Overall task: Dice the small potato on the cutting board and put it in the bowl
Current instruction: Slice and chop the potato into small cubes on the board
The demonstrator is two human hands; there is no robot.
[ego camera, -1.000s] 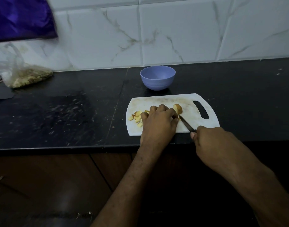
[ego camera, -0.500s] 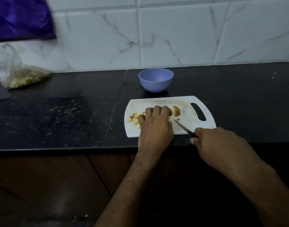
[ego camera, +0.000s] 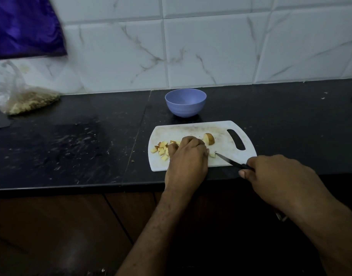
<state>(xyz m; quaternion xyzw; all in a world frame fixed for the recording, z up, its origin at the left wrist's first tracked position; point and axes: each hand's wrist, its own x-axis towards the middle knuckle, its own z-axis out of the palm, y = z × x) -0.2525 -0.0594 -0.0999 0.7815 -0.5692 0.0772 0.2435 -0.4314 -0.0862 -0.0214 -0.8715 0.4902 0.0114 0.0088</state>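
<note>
L hand (ego camera: 188, 156) curled, R hand (ego camera: 274, 176) gripping (thumb out)

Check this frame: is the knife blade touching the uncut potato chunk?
Apart. The head view shows bare board between the knife tip and the potato chunk.

The left hand (ego camera: 188, 156) is lying knuckles-up on the cutting board (ego camera: 221, 127), covering whatever its curled fingers are holding and part of the diced potato pieces (ego camera: 161, 150) beside it. The right hand (ego camera: 278, 176) is hiding the handle of the knife (ego camera: 228, 159). At the counter's (ego camera: 71, 146) left end, the picture's edge is cutting off a plastic bag (ego camera: 21, 98), its contents blurring together. A purple cloth (ego camera: 25, 26) is running off the top-left corner.
</note>
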